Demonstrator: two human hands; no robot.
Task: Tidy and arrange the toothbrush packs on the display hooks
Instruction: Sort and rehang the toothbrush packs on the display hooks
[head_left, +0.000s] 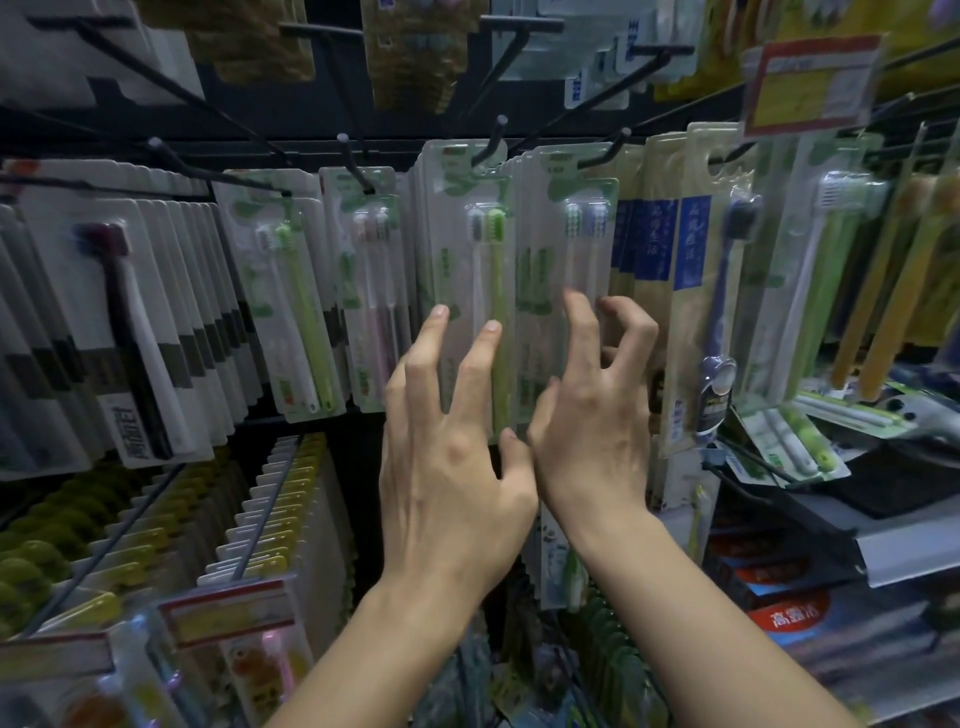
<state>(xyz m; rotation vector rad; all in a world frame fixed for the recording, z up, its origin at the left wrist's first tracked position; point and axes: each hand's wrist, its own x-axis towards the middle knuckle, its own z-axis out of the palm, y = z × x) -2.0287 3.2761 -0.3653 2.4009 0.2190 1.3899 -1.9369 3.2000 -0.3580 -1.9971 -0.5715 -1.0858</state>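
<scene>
Clear twin toothbrush packs hang in stacks on black display hooks across the middle row. My left hand (452, 431) lies with straight, spread fingers against the front pack with a white and a green brush (470, 244). My right hand (592, 410) is beside it, fingers curled like a claw at the lower edge of the neighbouring pack with green and blue brushes (569, 244). Whether those fingertips grip that pack or just touch it is unclear. Both packs hang on hooks (493, 143).
White packs with dark brushes (124, 332) fill the left. Blue-labelled beige packs (670, 260) and a navy brush pack (722, 312) hang right. Yellow packs (280, 509) sit on lower hooks. A loose green pack (795, 441) lies on a shelf at right. A red price tag (810, 83) hangs above.
</scene>
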